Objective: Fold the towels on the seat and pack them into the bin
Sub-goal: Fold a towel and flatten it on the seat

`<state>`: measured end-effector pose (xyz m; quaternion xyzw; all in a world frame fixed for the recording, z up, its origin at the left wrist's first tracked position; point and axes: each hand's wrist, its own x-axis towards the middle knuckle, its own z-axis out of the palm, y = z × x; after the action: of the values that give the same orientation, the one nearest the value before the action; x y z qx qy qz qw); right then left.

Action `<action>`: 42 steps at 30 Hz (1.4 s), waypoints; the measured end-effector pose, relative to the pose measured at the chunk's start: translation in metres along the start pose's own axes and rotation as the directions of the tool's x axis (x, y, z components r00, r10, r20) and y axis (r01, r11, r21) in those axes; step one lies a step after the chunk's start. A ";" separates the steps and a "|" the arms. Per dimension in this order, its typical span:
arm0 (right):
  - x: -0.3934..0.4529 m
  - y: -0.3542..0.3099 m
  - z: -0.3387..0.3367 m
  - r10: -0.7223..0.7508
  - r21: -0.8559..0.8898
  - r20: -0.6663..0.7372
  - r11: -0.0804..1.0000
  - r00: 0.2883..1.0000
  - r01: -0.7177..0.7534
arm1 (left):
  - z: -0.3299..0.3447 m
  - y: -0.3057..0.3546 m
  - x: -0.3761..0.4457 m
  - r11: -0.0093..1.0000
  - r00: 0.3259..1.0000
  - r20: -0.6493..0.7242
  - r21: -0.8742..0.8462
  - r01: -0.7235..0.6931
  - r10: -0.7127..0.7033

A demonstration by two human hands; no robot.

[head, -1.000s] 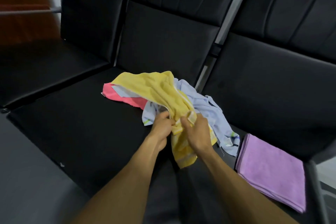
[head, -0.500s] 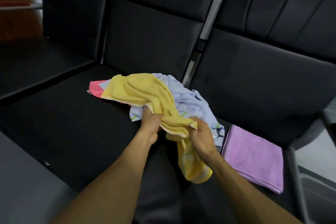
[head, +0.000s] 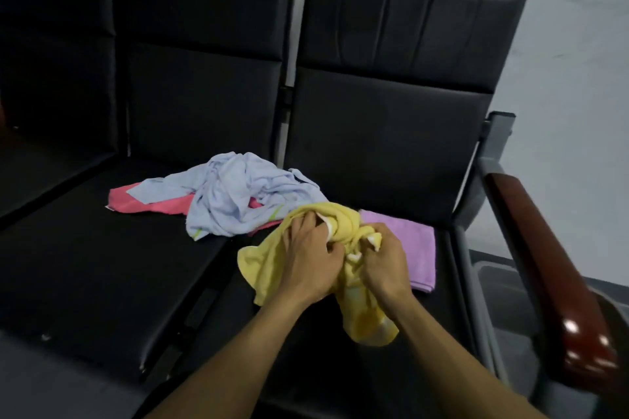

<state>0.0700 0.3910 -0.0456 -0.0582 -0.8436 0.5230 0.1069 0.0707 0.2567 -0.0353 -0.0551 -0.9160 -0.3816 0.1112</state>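
Gripping bunched yellow towel [head: 272,262] w/ both hands, seat [head: 102,265] edge near.

Your hands, left [head: 308,260] and right [head: 383,264], sit side by side on a bunched towel [head: 269,269] above the gap between two seats. Behind and to its left, a crumpled towel [head: 235,201] lies on another towel [head: 131,202] on the middle seat [head: 85,265]. A folded towel [head: 417,248] lies on the right seat [head: 401,367], just right of your hands. The armrest [head: 551,272] stands farther right.

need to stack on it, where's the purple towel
The purple towel lies folded flat on the right-hand seat, just beyond the right hand and the yellow towel.
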 end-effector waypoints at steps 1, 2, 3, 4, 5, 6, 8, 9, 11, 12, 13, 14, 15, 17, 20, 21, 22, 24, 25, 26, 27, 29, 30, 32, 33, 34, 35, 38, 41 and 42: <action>-0.006 0.006 -0.008 0.011 0.007 -0.017 1.000 1.000 -0.011 | 0.007 0.006 -0.005 1.000 1.000 0.016 0.018 -0.001 0.001; -0.012 0.013 -0.015 0.021 0.008 -0.039 1.000 0.999 -0.021 | 0.015 0.010 -0.009 0.999 1.000 0.031 0.042 0.001 -0.002; -0.017 0.020 -0.021 0.030 0.005 -0.058 1.000 0.998 -0.030 | 0.023 0.013 -0.012 0.997 0.999 0.043 0.073 0.004 -0.007; -0.022 0.027 -0.027 0.045 -0.010 -0.075 0.999 0.996 -0.046 | 0.031 0.014 -0.015 0.996 0.998 0.059 0.091 0.022 -0.027; -0.025 0.035 -0.032 0.067 -0.028 -0.086 0.997 0.994 -0.070 | 0.038 0.013 -0.016 0.995 0.996 0.074 0.088 0.050 -0.056; -0.028 0.041 -0.036 0.088 -0.046 -0.094 0.995 0.992 -0.093 | 0.044 0.012 -0.017 0.994 0.993 0.087 0.079 0.079 -0.085; -0.030 0.052 -0.043 0.128 -0.062 -0.103 0.989 0.986 -0.135 | 0.056 0.006 -0.016 0.987 0.981 0.135 0.092 0.129 -0.141; -0.029 0.057 -0.044 0.136 -0.059 -0.104 0.988 0.985 -0.143 | 0.060 0.004 -0.015 0.983 0.973 0.162 0.108 0.146 -0.163; -0.023 0.067 -0.046 0.145 -0.038 -0.095 0.988 0.985 -0.149 | 0.068 0.000 -0.012 0.975 0.961 0.189 0.133 0.176 -0.200; -0.019 0.070 -0.045 0.154 -0.021 -0.084 0.987 0.984 -0.157 | 0.071 -0.001 -0.010 0.973 0.960 0.186 0.138 0.184 -0.208; -0.015 0.073 -0.044 0.160 -0.009 -0.074 0.987 0.984 -0.161 | 0.073 -0.002 -0.008 0.974 0.966 0.161 0.140 0.178 -0.200; -0.012 0.074 -0.044 0.156 -0.010 -0.071 0.988 0.985 -0.157 | 0.075 -0.002 -0.006 0.977 0.978 0.118 0.147 0.154 -0.172; -0.008 0.076 -0.043 0.148 -0.018 -0.073 0.989 0.986 -0.149 | 0.077 -0.002 -0.003 0.980 0.989 0.069 0.163 0.118 -0.131; -0.001 0.077 -0.041 0.144 -0.026 -0.076 0.989 0.987 -0.147 | 0.081 -0.001 0.001 0.985 1.000 0.012 0.170 -0.004 0.002; 0.008 0.078 -0.037 0.177 0.055 -0.034 0.983 0.984 -0.175 | 0.084 0.002 0.004 0.990 0.982 0.132 -0.051 -0.131 0.137; 0.010 0.077 -0.037 0.191 0.101 -0.019 0.977 0.981 -0.188 | 0.083 0.004 0.004 0.984 0.972 0.197 -0.145 -0.101 0.129; 0.012 0.075 -0.036 0.201 0.149 -0.011 0.969 0.980 -0.197 | 0.083 0.005 0.004 0.975 0.958 0.256 -0.212 -0.072 0.127; 0.015 0.070 -0.036 0.208 0.229 -0.004 0.952 0.978 -0.201 | 0.085 0.003 0.003 0.963 0.918 0.366 -0.264 -0.053 0.151; 0.016 0.068 -0.036 0.209 0.248 -0.003 0.948 0.978 -0.201 | 0.087 0.000 0.002 0.964 0.899 0.401 -0.257 -0.073 0.175; 0.017 0.067 -0.036 0.209 0.256 -0.001 0.945 0.978 -0.202 | 0.089 -0.005 0.002 0.967 0.894 0.404 -0.234 -0.103 0.193; 0.017 0.067 -0.036 0.212 0.261 0.007 0.943 0.977 -0.207 | 0.090 -0.009 0.003 0.972 0.905 0.379 -0.201 -0.123 0.193; 0.019 0.069 -0.037 0.222 0.245 0.047 0.942 0.974 -0.227 | 0.087 -0.016 0.009 0.984 0.952 0.274 -0.148 -0.097 0.135; 0.020 0.070 -0.038 0.227 0.217 0.067 0.947 0.972 -0.236 | 0.084 -0.016 0.013 0.988 0.971 0.218 -0.138 -0.063 0.092; 0.022 0.073 -0.040 0.221 0.115 0.070 0.967 0.973 -0.227 | 0.074 -0.016 0.020 0.992 0.991 0.132 -0.129 0.006 0.011; 0.022 0.074 -0.042 0.210 0.058 0.056 0.975 0.976 -0.214 | 0.069 -0.016 0.024 0.992 0.994 0.105 -0.121 0.041 -0.028; 0.023 0.075 -0.045 0.200 0.012 0.042 0.980 0.979 -0.201 | 0.065 -0.016 0.028 0.991 0.995 0.085 -0.112 0.068 -0.058; 0.023 0.075 -0.048 0.195 -0.023 0.035 0.981 0.980 -0.194 | 0.062 -0.018 0.031 0.990 0.994 0.073 -0.104 0.092 -0.084; 0.020 0.074 -0.054 0.180 -0.087 0.029 0.980 0.983 -0.177 | 0.053 -0.026 0.035 0.984 0.989 0.035 -0.103 0.144 -0.141; 0.016 0.073 -0.058 0.143 -0.120 0.028 0.983 0.989 -0.139 | 0.038 -0.027 0.031 0.974 0.984 -0.069 -0.168 0.149 -0.163; 0.015 0.073 -0.059 0.134 -0.135 0.021 0.982 0.991 -0.130 | 0.032 -0.027 0.029 0.971 0.980 -0.108 -0.190 0.145 -0.168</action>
<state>0.0683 0.4777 -0.0834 -0.1129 -0.8726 0.4721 0.0552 0.0321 0.2611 -0.0687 0.0312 -0.8703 -0.4737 0.1315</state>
